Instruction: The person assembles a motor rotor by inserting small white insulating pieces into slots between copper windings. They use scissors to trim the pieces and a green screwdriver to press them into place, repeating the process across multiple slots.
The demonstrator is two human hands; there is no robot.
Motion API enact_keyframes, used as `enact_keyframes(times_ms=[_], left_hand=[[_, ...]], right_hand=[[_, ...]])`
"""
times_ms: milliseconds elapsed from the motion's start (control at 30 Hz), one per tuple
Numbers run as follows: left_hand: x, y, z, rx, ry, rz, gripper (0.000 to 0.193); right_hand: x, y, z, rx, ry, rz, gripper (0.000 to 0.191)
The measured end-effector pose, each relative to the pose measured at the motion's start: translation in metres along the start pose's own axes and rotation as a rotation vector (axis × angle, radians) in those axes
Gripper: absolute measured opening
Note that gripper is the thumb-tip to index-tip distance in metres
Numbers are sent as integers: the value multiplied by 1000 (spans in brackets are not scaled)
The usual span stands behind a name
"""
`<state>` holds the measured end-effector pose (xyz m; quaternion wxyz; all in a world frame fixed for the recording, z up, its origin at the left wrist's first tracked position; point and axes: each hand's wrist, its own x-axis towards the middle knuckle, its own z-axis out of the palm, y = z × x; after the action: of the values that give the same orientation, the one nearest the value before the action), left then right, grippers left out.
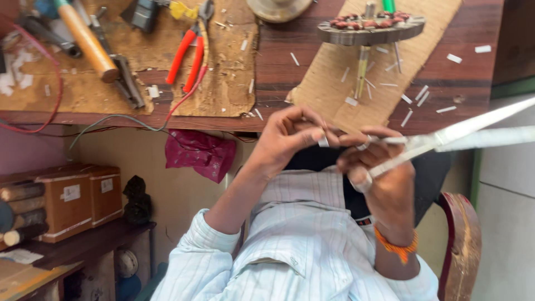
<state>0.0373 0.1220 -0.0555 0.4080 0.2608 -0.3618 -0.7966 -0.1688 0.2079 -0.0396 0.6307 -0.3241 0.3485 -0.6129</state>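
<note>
Right hand (379, 167) grips scissors (446, 139) — raised.

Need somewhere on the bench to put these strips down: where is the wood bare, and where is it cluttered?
Bare wood runs between the torn cardboard under the red-handled pliers and the cardboard sheet under the round wound disc. The top right corner is also open, apart from scattered white slips. The left side is crowded with a hammer, tools and wires.

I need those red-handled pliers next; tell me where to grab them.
Grip the red-handled pliers around both red handles together, coming from the table's near edge. The handles point toward that edge and lie slightly spread on the cardboard; the metal jaws face away among other tools.
</note>
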Motion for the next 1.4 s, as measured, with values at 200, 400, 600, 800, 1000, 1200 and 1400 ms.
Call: enact_keyframes(times_ms=[200, 400, 600, 800, 1000, 1200, 1400], left_hand=[[-2, 4, 27, 532, 6, 244, 15], [5, 3, 35, 804, -105, 278, 20], [8, -11, 51, 512, -10, 22, 14], [-3, -1, 50, 810, -64, 262, 17], [9, 15, 41, 646, -11, 217, 19], [33, 8, 28, 393, 117, 68, 17], [31, 3, 32, 460, 156, 116, 15]], right_hand=[[9, 3, 10, -143, 157, -14, 35], [4, 3, -14, -259, 179, 62, 26], [0, 10, -20, -456, 193, -64, 26], [3, 15, -13, -612, 216, -19, 26], [16, -5, -23, -454, 59, -3, 30], [6, -6, -34, -412, -187, 523, 67], [1, 9, -34, -472, -323, 538, 88]])
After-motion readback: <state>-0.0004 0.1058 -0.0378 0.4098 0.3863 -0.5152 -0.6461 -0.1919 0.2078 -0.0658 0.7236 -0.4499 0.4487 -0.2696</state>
